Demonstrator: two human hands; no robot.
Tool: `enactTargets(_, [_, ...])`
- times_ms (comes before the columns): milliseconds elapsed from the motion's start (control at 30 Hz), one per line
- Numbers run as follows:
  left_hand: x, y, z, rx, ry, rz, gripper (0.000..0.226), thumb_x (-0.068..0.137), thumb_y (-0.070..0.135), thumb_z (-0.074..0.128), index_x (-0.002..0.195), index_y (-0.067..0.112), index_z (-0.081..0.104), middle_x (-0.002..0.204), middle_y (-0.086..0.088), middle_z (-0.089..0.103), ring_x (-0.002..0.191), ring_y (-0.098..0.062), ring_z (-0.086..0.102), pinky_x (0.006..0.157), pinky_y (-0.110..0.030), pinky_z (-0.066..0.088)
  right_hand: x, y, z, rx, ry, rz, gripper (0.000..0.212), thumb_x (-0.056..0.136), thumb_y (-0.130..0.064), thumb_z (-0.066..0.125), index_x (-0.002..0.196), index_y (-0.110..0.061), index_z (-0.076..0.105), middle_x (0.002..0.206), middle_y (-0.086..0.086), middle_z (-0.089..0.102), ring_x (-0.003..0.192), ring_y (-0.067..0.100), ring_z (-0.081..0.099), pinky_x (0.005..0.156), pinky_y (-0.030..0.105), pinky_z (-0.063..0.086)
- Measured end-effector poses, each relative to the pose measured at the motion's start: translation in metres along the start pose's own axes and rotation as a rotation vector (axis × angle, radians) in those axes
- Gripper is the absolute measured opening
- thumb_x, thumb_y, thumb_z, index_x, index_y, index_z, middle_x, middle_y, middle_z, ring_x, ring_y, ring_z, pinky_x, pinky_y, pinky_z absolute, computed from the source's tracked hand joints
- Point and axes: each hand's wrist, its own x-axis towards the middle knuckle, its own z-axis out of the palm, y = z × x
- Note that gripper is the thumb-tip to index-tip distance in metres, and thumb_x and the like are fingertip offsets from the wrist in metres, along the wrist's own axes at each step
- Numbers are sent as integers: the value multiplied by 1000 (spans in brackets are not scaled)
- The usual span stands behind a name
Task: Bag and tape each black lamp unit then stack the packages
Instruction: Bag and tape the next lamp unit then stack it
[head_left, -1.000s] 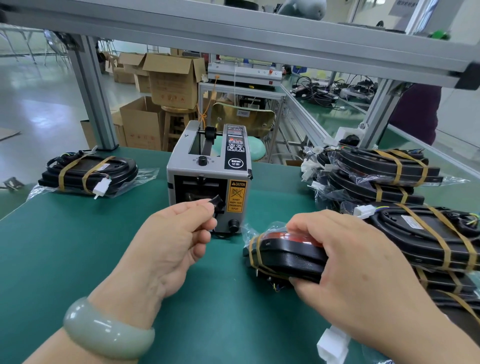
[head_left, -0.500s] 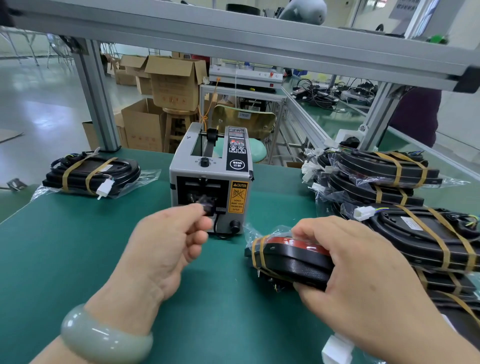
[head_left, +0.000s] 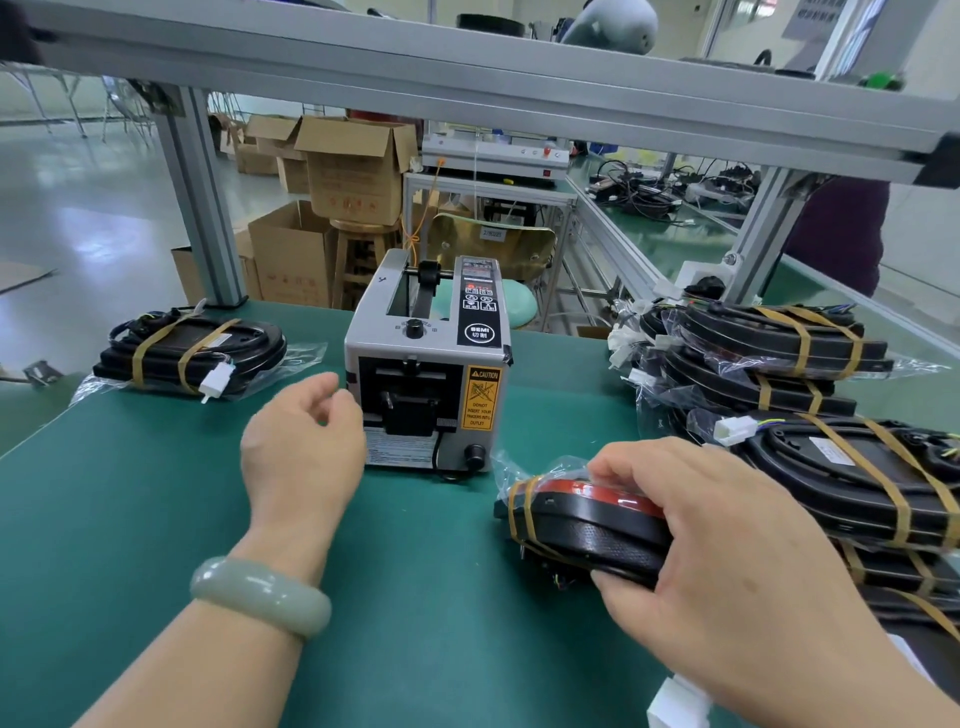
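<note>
The right hand (head_left: 727, 545) is clamped on a black lamp unit (head_left: 587, 525) with a red lens. Its fingers lie over the top and its thumb curls along the near edge. I cannot tell whether the unit rests on the green counter (head_left: 156, 519) or sits just above it. The unit is inside a clear plastic bag (head_left: 511, 465), whose loose end crinkles out at ten o'clock from the hand, and a brown tape band (head_left: 519, 514) wraps the unit's left end. At nine o'clock from that hand, well apart, the left hand (head_left: 306, 447) hovers over the counter with fingers loosely curled and slightly apart, nothing visible between them. A pale green bangle (head_left: 260, 597) rings its wrist. Its fingertips are just beside the front left corner of a grey tape dispenser (head_left: 426, 364), which stands at one o'clock from the left hand and bears a yellow caution label on its face. At two o'clock from the right hand, near it, lies a stack of taped packages (head_left: 779, 358). Each is a black unit in clear film crossed by brown bands, and a white connector (head_left: 735, 430) pokes out toward the dispenser. At ten o'clock from the left hand, well apart, a single taped package (head_left: 192, 348) lies alone near the counter's far edge. Beyond the counter at twelve o'clock stand an aluminium frame post (head_left: 208, 208), open cardboard boxes (head_left: 353, 171) and a wooden stool (head_left: 363, 260).
</note>
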Motion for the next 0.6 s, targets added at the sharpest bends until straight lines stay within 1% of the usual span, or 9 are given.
enactTargets(33, [-3, 2, -2, -68, 19, -40, 15, 86, 24, 58, 92, 20, 70, 68, 9, 63, 76, -20, 61, 78, -28, 45, 0, 0, 0, 1, 1, -1, 43, 52, -35, 66, 94, -33, 59, 84, -17, 60, 71, 19, 56, 63, 38, 51])
enactTargets(67, [-5, 5, -3, -137, -12, -94, 11, 85, 26, 59, 85, 21, 69, 62, 11, 61, 67, -15, 60, 71, -26, 47, 0, 0, 0, 2, 4, -2, 44, 51, -34, 67, 94, -33, 59, 84, -17, 60, 71, 19, 56, 63, 38, 51])
enactTargets(133, [-7, 13, 0, -252, -177, -254, 19, 84, 25, 62, 68, 15, 66, 49, 10, 59, 44, -5, 51, 46, -16, 43, 0, 1, 0, 3, 8, -5, 45, 51, -33, 69, 94, -33, 59, 84, -17, 60, 71, 20, 57, 63, 39, 51])
enactTargets(167, [-6, 18, 2, -284, -259, -340, 18, 84, 24, 64, 68, 16, 66, 46, 10, 59, 36, -2, 46, 37, -14, 38, 0, 1, 1, 4, 10, -5, 44, 51, -33, 69, 94, -33, 60, 83, -17, 60, 71, 20, 57, 62, 39, 51])
enactTargets(200, [-5, 23, 5, -291, -321, -408, 17, 84, 22, 65, 69, 16, 66, 45, 10, 60, 33, 0, 44, 33, -13, 35, 0, 1, 1, 3, 12, -3, 44, 51, -34, 68, 94, -33, 60, 83, -16, 60, 71, 20, 57, 62, 39, 51])
enactTargets(267, [0, 31, 8, -281, -390, -489, 15, 85, 21, 64, 71, 15, 64, 46, 8, 62, 31, 1, 44, 32, -12, 33, 0, 1, 1, 2, 12, -2, 42, 52, -35, 65, 93, -33, 59, 82, -16, 60, 71, 20, 57, 62, 39, 51])
enactTargets(367, [8, 33, 13, -310, -410, -557, 14, 88, 20, 62, 76, 13, 61, 46, 5, 64, 31, 0, 47, 31, -12, 33, 0, 1, 1, 1, 13, -4, 42, 52, -35, 64, 93, -34, 59, 82, -16, 60, 71, 20, 56, 62, 39, 50])
enactTargets(467, [11, 31, 16, -333, -398, -599, 14, 89, 20, 63, 79, 10, 62, 47, 4, 65, 32, -1, 49, 31, -12, 33, -1, 1, 1, 1, 22, -2, 43, 51, -35, 64, 94, -33, 59, 83, -16, 60, 71, 20, 57, 62, 39, 51])
enactTargets(600, [11, 33, 22, -334, -317, -607, 16, 87, 18, 64, 74, 9, 61, 46, 2, 64, 31, -3, 51, 31, -11, 35, -1, 1, 1, -2, 31, -5, 44, 50, -35, 66, 94, -32, 60, 83, -15, 61, 71, 21, 58, 62, 40, 51])
